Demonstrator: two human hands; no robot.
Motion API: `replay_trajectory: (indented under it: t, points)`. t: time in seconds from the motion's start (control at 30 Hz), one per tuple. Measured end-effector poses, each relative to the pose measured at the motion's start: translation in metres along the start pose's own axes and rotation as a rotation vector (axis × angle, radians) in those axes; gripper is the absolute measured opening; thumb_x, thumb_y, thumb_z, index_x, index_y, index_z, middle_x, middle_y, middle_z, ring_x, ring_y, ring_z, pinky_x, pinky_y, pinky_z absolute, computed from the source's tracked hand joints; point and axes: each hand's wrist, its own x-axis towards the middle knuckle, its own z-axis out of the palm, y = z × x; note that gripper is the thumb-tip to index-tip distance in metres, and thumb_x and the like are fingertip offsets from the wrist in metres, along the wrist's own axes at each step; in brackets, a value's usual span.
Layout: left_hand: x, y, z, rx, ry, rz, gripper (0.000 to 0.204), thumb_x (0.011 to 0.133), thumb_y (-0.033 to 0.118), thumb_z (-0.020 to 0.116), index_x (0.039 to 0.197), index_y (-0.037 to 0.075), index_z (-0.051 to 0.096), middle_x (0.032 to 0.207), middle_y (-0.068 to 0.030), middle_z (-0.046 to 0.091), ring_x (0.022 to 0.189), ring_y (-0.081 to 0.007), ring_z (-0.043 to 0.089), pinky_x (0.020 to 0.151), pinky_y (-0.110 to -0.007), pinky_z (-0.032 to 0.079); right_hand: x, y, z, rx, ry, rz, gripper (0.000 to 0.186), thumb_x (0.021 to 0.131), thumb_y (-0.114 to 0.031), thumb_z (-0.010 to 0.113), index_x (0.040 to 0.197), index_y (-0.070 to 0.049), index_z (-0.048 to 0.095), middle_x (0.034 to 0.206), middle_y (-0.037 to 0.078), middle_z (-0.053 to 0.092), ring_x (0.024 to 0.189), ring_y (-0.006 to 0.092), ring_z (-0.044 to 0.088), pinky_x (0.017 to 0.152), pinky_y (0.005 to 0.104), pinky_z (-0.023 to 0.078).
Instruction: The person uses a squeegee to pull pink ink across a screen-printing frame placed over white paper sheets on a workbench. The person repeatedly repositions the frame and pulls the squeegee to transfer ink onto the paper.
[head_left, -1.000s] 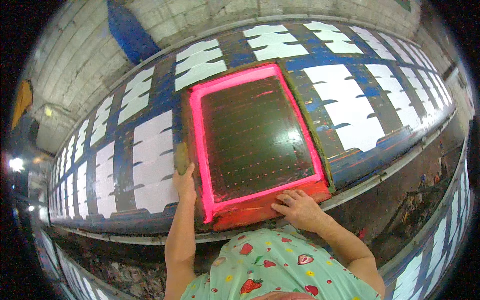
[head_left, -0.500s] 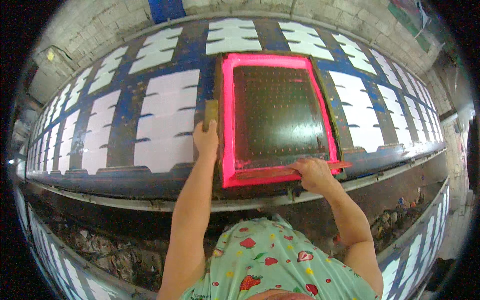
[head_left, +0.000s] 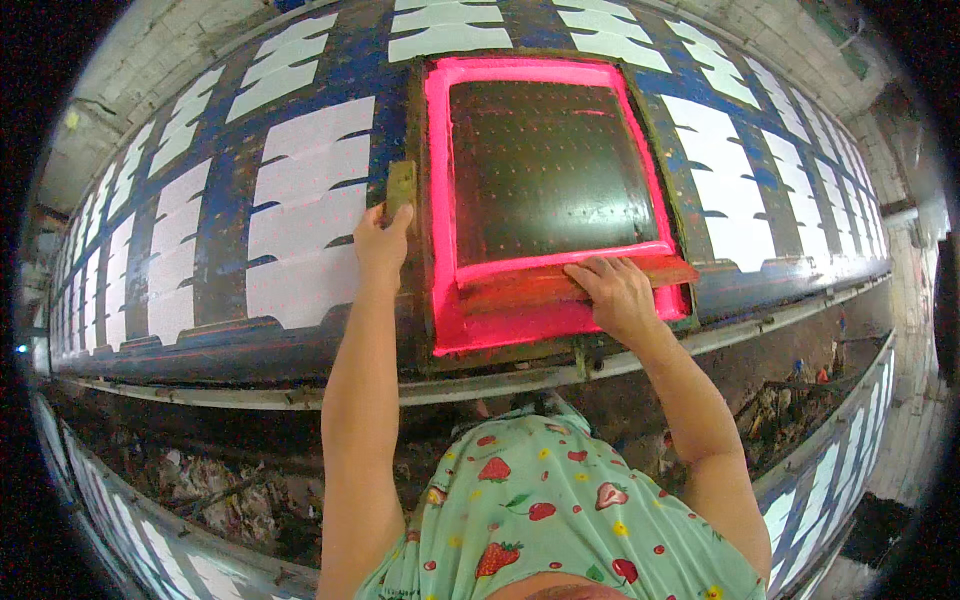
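A printing screen (head_left: 548, 175) lies flat on the long table, its dark mesh dotted with small marks and bordered by bright pink ink (head_left: 530, 330). My right hand (head_left: 622, 298) grips the top of a reddish squeegee (head_left: 525, 287), which lies across the near part of the screen. Pink ink forms a thick line along the squeegee's far side. At the screen's left edge, my left hand (head_left: 382, 245) is closed around a flat, yellowish-brown handle (head_left: 402, 184). The squeegee's lower edge is hidden.
White cut pieces (head_left: 312, 215) with wavy edges lie in rows on the dark, blue-stained table (head_left: 225, 225). A metal rail (head_left: 480, 388) runs along its near edge. Another table with white pieces (head_left: 830, 480) stands behind me, and a block wall (head_left: 200, 50) rises beyond.
My right hand has moved the squeegee away from the screen's near edge, and a line of pink ink now shows beyond it. My left hand still holds the handle. The view has shifted slightly.
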Motion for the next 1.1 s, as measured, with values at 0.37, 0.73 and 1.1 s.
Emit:
replay_trajectory:
  t: [0.37, 0.73, 1.1]
  points:
    - [-0.017, 0.027, 0.008, 0.023, 0.039, -0.153, 0.046, 0.104, 0.02, 0.077, 0.141, -0.006, 0.067, 0.133, -0.0139, 0.075, 0.118, -0.0214, 0.069, 0.104, -0.037, 0.051, 0.206, 0.148, 0.061, -0.078, 0.066, -0.04, 0.037, 0.086, -0.005, 0.068, 0.121, -0.013, 0.077, 0.112, 0.016, 0.076, 0.103, 0.0376, 0.075, 0.089, 0.0514, 0.061]
    - [-0.019, 0.03, 0.014, 0.029, 0.095, -0.238, 0.046, 0.105, 0.018, 0.075, 0.144, -0.005, 0.067, 0.133, -0.012, 0.075, 0.119, -0.0206, 0.069, 0.104, -0.037, 0.051, 0.379, 0.249, 0.089, -0.132, -0.103, -0.054, 0.035, 0.092, -0.012, 0.067, 0.124, -0.017, 0.078, 0.117, 0.018, 0.078, 0.107, 0.0387, 0.078, 0.091, 0.0536, 0.064]
    - [-0.025, 0.03, 0.018, -0.096, 0.121, -0.193, 0.044, 0.105, 0.018, 0.075, 0.142, -0.006, 0.068, 0.13, -0.0109, 0.075, 0.116, -0.0194, 0.069, 0.104, -0.035, 0.052, 0.397, 0.268, 0.089, -0.097, -0.03, -0.119, 0.034, 0.088, -0.014, 0.067, 0.12, -0.012, 0.077, 0.111, 0.019, 0.08, 0.104, 0.0424, 0.078, 0.091, 0.0577, 0.063]
